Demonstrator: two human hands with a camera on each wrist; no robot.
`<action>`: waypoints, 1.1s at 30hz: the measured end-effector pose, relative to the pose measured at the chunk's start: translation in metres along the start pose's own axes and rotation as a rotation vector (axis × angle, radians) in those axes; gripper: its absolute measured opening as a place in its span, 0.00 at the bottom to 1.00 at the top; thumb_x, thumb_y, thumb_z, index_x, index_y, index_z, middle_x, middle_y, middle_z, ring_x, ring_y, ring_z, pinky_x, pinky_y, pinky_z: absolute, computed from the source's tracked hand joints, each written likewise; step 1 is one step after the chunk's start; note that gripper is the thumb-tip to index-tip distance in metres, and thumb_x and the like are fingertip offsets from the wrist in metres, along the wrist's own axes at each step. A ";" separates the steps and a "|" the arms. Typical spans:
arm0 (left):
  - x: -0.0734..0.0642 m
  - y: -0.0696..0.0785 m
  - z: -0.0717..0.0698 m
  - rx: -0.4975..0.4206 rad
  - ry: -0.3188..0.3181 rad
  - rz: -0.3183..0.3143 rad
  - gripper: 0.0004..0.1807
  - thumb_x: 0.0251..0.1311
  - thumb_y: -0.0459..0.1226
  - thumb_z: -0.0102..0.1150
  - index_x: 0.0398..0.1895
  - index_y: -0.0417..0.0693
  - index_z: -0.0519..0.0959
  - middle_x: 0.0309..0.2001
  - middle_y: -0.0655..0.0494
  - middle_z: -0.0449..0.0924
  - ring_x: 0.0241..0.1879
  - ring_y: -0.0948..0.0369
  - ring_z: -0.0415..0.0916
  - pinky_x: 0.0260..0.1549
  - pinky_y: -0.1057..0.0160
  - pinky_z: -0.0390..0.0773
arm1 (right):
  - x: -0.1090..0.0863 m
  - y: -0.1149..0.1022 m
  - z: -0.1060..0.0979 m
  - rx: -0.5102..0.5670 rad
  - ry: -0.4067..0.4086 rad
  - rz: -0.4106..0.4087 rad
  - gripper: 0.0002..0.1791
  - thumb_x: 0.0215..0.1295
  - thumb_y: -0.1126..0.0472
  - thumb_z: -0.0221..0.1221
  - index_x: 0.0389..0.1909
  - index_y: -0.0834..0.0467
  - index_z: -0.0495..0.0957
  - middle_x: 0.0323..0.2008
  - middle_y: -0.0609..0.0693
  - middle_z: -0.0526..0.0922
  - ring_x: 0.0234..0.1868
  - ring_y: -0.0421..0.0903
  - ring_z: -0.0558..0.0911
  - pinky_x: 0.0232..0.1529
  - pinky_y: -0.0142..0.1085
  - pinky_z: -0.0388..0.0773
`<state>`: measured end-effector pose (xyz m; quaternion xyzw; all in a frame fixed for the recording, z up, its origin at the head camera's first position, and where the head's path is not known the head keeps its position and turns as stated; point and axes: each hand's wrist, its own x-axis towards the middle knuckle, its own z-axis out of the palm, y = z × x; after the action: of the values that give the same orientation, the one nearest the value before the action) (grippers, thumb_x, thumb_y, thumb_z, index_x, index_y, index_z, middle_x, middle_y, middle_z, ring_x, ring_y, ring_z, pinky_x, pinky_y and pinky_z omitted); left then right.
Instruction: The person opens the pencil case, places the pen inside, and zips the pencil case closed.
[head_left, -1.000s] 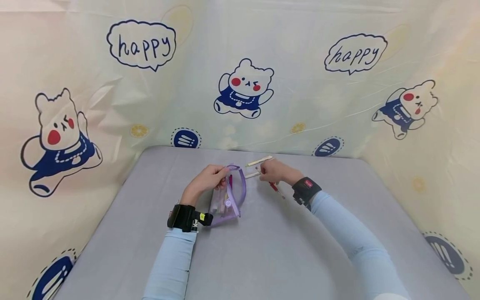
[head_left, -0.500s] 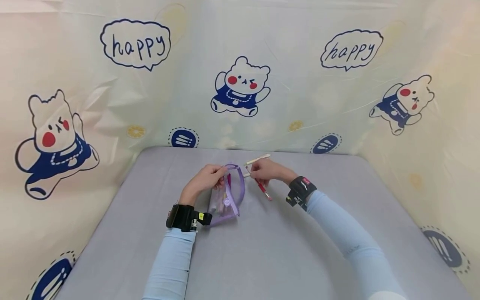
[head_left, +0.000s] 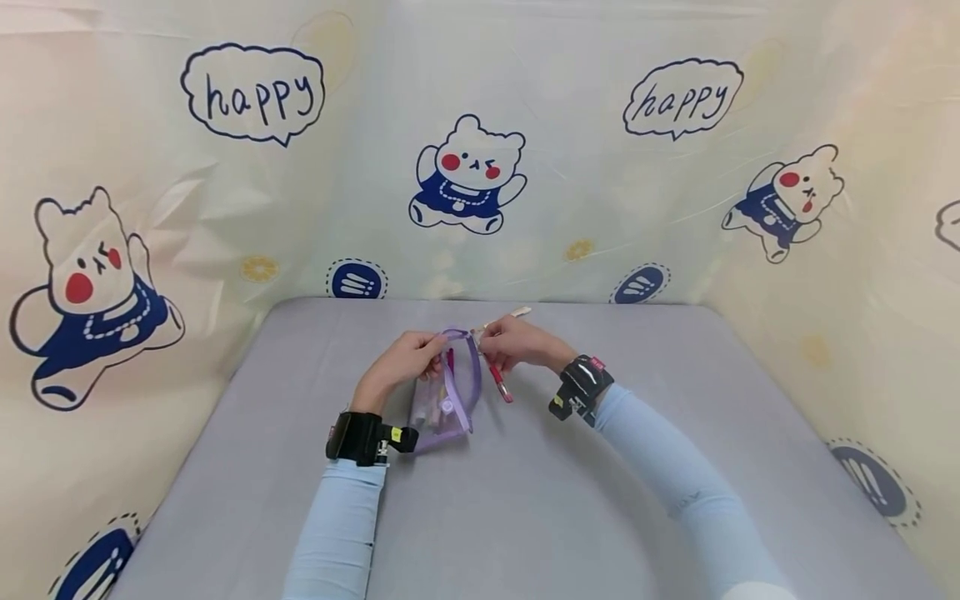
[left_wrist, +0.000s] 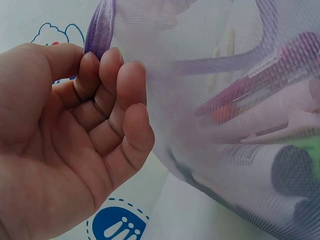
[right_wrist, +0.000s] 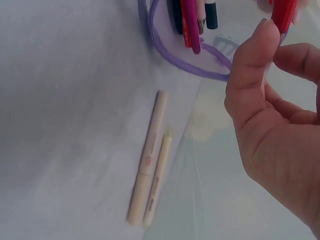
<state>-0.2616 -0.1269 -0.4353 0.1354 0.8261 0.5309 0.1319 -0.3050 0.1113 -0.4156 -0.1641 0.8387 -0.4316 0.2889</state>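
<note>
A see-through mesh pencil case (head_left: pixel 476 379) with purple trim stands tilted on the table, its mouth facing right. My left hand (head_left: pixel 401 362) pinches the zipper edge (left_wrist: pixel 100 27) of it between thumb and fingertips. Inside, through the mesh, show a magenta pen (left_wrist: pixel 250 82), a pale marker (left_wrist: pixel 245 162) and several other pens. My right hand (head_left: pixel 517 342) pinches a red pen (head_left: pixel 500 385) right at the case's mouth. The pen slants, with its lower end sticking out below the fingers. In the right wrist view the red pen (right_wrist: pixel 283 15) is partly out of frame.
On the grey table (head_left: pixel 570 500) behind the right hand lie a cream marker (right_wrist: pixel 149 157) and a thinner pale pen (right_wrist: pixel 159 177), side by side. A printed cloth backdrop (head_left: pixel 585 167) rises at the table's far edge and sides.
My right hand has moved left with the red pen, from beside the loose pens to the case's mouth. The left hand keeps its hold on the case. The head view has shifted slightly.
</note>
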 end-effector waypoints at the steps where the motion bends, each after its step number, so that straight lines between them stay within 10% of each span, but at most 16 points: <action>1: 0.000 0.000 -0.001 0.005 0.001 0.001 0.21 0.76 0.45 0.44 0.28 0.41 0.75 0.23 0.55 0.75 0.24 0.59 0.74 0.26 0.60 0.75 | 0.002 0.000 0.002 0.016 -0.002 0.005 0.18 0.67 0.61 0.54 0.49 0.72 0.76 0.23 0.51 0.80 0.20 0.43 0.79 0.32 0.45 0.84; 33: -0.002 0.003 -0.002 0.012 0.001 -0.002 0.21 0.76 0.46 0.44 0.27 0.42 0.74 0.23 0.55 0.74 0.24 0.59 0.75 0.26 0.60 0.75 | 0.029 -0.015 0.049 0.242 0.078 0.047 0.08 0.71 0.64 0.51 0.39 0.66 0.74 0.22 0.52 0.78 0.20 0.43 0.80 0.27 0.37 0.84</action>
<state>-0.2600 -0.1278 -0.4314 0.1352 0.8293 0.5261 0.1311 -0.2965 0.0573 -0.4357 -0.0914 0.7946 -0.5290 0.2836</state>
